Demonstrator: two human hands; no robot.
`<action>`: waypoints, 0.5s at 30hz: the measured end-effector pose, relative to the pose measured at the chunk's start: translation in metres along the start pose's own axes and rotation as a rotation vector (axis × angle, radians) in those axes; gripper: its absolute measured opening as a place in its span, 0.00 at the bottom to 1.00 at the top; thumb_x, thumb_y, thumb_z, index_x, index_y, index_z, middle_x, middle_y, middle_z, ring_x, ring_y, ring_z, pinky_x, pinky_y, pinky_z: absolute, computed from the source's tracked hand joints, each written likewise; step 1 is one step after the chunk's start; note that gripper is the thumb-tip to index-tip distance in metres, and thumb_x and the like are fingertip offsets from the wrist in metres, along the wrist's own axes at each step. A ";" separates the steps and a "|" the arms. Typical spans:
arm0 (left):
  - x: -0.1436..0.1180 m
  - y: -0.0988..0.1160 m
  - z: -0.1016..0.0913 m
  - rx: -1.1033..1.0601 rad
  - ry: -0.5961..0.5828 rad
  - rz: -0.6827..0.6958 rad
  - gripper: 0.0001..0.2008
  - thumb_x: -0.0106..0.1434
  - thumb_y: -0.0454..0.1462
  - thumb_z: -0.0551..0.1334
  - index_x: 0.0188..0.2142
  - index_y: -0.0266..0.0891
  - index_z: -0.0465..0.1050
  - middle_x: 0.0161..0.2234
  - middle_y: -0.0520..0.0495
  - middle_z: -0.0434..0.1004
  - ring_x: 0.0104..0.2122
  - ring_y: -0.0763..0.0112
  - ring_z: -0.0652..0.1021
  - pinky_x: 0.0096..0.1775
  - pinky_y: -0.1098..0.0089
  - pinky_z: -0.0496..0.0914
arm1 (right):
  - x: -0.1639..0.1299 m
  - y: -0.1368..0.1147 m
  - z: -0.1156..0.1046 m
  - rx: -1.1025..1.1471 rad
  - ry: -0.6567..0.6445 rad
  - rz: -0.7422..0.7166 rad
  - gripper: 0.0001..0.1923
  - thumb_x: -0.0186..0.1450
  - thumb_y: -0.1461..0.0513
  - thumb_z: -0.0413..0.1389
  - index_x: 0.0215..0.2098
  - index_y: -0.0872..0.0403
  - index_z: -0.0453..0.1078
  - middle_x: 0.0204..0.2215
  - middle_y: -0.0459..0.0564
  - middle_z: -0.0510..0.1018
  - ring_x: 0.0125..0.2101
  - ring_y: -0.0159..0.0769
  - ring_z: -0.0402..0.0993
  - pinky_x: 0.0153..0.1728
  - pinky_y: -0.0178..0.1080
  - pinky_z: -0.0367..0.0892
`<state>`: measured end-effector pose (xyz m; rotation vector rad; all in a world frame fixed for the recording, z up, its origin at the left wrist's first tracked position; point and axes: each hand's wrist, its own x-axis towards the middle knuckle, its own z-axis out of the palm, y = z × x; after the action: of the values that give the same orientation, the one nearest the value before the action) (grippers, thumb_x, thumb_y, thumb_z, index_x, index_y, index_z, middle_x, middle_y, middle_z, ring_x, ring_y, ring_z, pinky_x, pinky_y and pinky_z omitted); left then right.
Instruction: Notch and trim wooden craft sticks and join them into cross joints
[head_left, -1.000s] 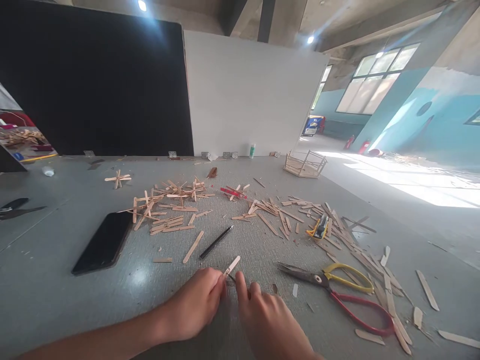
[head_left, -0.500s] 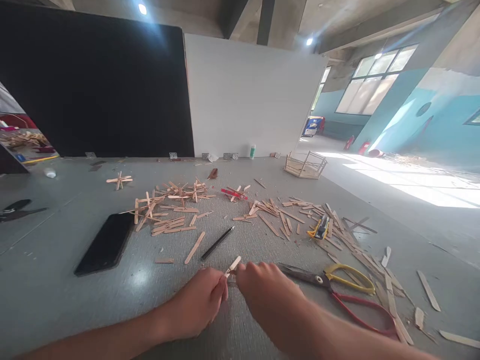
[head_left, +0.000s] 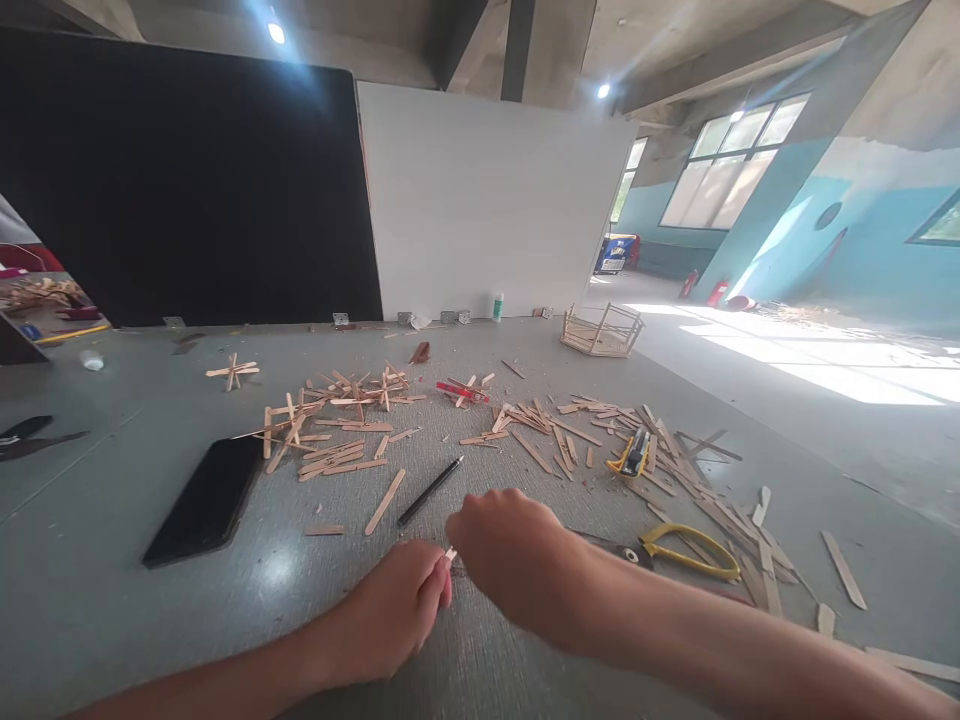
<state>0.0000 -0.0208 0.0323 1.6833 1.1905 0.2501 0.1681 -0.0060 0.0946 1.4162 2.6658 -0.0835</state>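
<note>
My left hand [head_left: 397, 605] is closed, pinching a wooden craft stick [head_left: 451, 553]. Only a short pale piece of that stick shows between my two hands. Over its far end my right hand [head_left: 514, 550] is curled, with its fingers bent out of sight; what it grips there is hidden. A black pen [head_left: 431, 491] lies on the grey table just beyond both hands. Large scissors with one yellow handle [head_left: 686, 552] lie to the right, partly covered by my right forearm.
Loose craft sticks [head_left: 352, 460] and small stick assemblies [head_left: 232, 371] are strewn across the table [head_left: 247, 640]. A phone [head_left: 202, 503] lies left, a yellow cutter [head_left: 634, 453] right. A stick-built frame [head_left: 602, 332] and a glue bottle [head_left: 498, 307] stand at the back.
My right hand has moved up and left, over the stick's far end, hiding most of it. My right forearm now covers more of the scissors. The view has shifted slightly.
</note>
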 end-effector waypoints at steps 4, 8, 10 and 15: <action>0.002 -0.002 0.001 0.002 0.009 0.011 0.12 0.69 0.41 0.50 0.29 0.43 0.60 0.14 0.60 0.55 0.15 0.74 0.60 0.18 0.75 0.54 | -0.004 -0.002 0.000 -0.026 -0.041 0.011 0.11 0.47 0.70 0.73 0.26 0.55 0.78 0.23 0.48 0.81 0.28 0.40 0.84 0.32 0.36 0.76; 0.008 -0.009 0.005 0.007 0.019 0.046 0.19 0.72 0.47 0.47 0.27 0.43 0.60 0.15 0.58 0.57 0.16 0.73 0.62 0.19 0.75 0.54 | -0.030 -0.021 0.030 -0.055 -0.037 0.134 0.15 0.59 0.74 0.63 0.43 0.58 0.79 0.30 0.54 0.85 0.28 0.41 0.85 0.27 0.34 0.76; 0.009 -0.010 0.005 0.019 0.027 0.076 0.21 0.73 0.49 0.48 0.25 0.42 0.59 0.16 0.57 0.59 0.18 0.73 0.63 0.20 0.74 0.55 | -0.041 -0.030 0.045 -0.074 -0.040 0.202 0.25 0.62 0.78 0.57 0.56 0.63 0.74 0.34 0.60 0.85 0.29 0.44 0.86 0.25 0.36 0.78; 0.006 -0.007 0.003 0.014 0.000 0.067 0.21 0.73 0.47 0.47 0.24 0.43 0.58 0.14 0.57 0.58 0.15 0.73 0.63 0.18 0.74 0.55 | -0.043 -0.035 0.048 -0.110 -0.083 0.249 0.28 0.62 0.80 0.54 0.58 0.62 0.73 0.35 0.60 0.85 0.30 0.43 0.87 0.27 0.35 0.78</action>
<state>0.0012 -0.0174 0.0235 1.7374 1.1396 0.2834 0.1666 -0.0665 0.0529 1.6544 2.3682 0.0271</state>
